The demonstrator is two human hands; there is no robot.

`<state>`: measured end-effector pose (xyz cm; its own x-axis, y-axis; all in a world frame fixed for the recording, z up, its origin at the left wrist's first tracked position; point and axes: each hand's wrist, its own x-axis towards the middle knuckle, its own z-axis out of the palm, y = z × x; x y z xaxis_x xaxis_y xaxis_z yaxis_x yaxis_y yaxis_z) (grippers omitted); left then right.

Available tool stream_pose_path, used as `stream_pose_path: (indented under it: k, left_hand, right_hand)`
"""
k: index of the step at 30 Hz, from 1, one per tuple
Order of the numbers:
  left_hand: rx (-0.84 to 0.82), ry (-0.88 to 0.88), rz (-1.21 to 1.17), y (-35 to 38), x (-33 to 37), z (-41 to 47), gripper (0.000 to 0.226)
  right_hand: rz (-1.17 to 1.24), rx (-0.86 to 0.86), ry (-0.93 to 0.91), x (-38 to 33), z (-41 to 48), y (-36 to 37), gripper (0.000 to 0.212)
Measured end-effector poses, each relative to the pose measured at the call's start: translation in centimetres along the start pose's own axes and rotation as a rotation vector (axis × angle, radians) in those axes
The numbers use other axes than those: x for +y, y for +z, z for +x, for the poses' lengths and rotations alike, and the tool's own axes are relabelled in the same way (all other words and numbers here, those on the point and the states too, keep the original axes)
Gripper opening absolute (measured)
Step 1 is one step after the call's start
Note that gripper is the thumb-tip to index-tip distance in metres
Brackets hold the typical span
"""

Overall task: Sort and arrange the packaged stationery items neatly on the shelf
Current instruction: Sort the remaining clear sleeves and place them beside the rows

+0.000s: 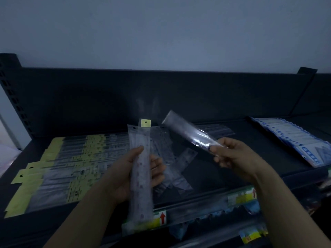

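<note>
My left hand (pixel 131 173) grips a stack of long clear-packaged rulers (pixel 140 178), held upright over the dark shelf (pixel 223 169); a yellow header tag (pixel 145 123) pokes out behind the stack. My right hand (pixel 232 155) pinches one end of a single clear, shiny packet (pixel 188 132) that slants up and to the left above the shelf. More clear packets (pixel 179 169) lie loose on the shelf between and below my hands.
A spread of yellow-tagged ruler packs (pixel 59 169) covers the shelf's left half. Blue-and-white packs (pixel 293 140) lie in a row at the right. Price labels with red arrows (pixel 162 217) sit on the front rail. The shelf's dark back panel (pixel 161 97) rises behind.
</note>
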<state>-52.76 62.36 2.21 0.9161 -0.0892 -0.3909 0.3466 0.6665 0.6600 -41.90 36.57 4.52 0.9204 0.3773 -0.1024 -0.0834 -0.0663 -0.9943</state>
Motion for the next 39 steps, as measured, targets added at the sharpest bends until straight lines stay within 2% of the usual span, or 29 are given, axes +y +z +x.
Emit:
stream_pose_path:
  k: [2,5,7,9,11,12,14,16,17,20,22,24,27,29,30,33,37,39]
  left_hand:
    - [-0.006,-0.021,0.045,0.0,0.1,0.1,0.047]
    - [-0.092,-0.095,0.125,0.5,-0.1,-0.1,0.039]
    - [-0.144,-0.161,0.202,0.6,-0.6,-0.2,0.033]
    - [-0.174,-0.197,0.246,0.6,-1.1,-0.3,0.036]
    - [-0.17,-0.172,0.207,0.3,-1.3,-0.2,0.038]
    - [-0.147,-0.15,0.162,-0.4,-1.1,0.0,0.04]
    - [-0.077,-0.102,0.122,-2.2,-0.5,0.8,0.057]
    - [0.022,-0.043,0.161,-4.3,0.2,1.4,0.083]
    - [0.038,-0.022,0.157,-5.3,0.5,1.7,0.087]
    - [0.079,0.016,0.111,-6.2,0.8,1.3,0.076]
    - [0.049,0.046,0.08,-6.2,0.8,1.0,0.072]
    - [-0.003,0.068,0.066,-5.9,0.7,0.9,0.064]
    - [-0.106,0.054,-0.1,-4.1,0.8,-0.1,0.038]
    - [-0.128,0.038,-0.135,-3.4,0.9,-0.4,0.036]
    - [-0.139,0.031,-0.142,-3.3,0.9,-0.3,0.042]
    - [-0.172,0.018,-0.165,-3.3,1.2,-0.1,0.079]
    - [-0.169,0.09,-0.237,-3.1,1.6,0.1,0.076]
    - [-0.158,0.128,-0.245,-2.8,1.6,0.2,0.072]
  right_hand:
    - [-0.16,-0.185,0.047,-0.6,-0.4,-0.3,0.01]
    - [-0.331,-0.347,0.089,-0.8,-0.2,0.7,0.007]
    - [-0.342,-0.334,0.067,-0.4,0.6,1.9,0.02]
    - [-0.232,-0.272,0.035,0.3,1.6,3.4,0.035]
    - [-0.086,-0.177,0.002,1.3,2.6,4.3,0.037]
    - [-0.133,-0.126,-0.033,1.9,3.2,4.2,0.037]
    - [-0.574,-0.091,-0.125,2.8,4.0,3.6,0.041]
    - [-0.92,-0.197,-0.143,3.2,4.2,2.9,0.047]
    - [-0.995,-0.257,-0.135,3.2,4.1,2.8,0.048]
    - [-1.116,-0.325,-0.087,2.3,4.0,2.7,0.049]
    - [-1.147,-0.35,-0.032,1.6,4.0,2.4,0.04]
    - [-1.138,-0.357,-0.009,1.3,3.9,2.2,0.029]
    - [-1.111,-0.373,0.009,1.1,3.4,2.3,0.027]
    - [-1.053,-0.377,-0.002,1.2,3.1,2.1,0.022]
    - [-1.007,-0.383,-0.004,1.2,2.9,1.9,0.02]
    - [-0.846,-0.389,0.016,1.1,2.4,0.6,0.017]
    - [-0.459,-0.439,0.062,0.2,0.9,-1.4,0.018]
    - [-0.347,-0.465,0.044,-0.4,0.0,-2.2,0.016]
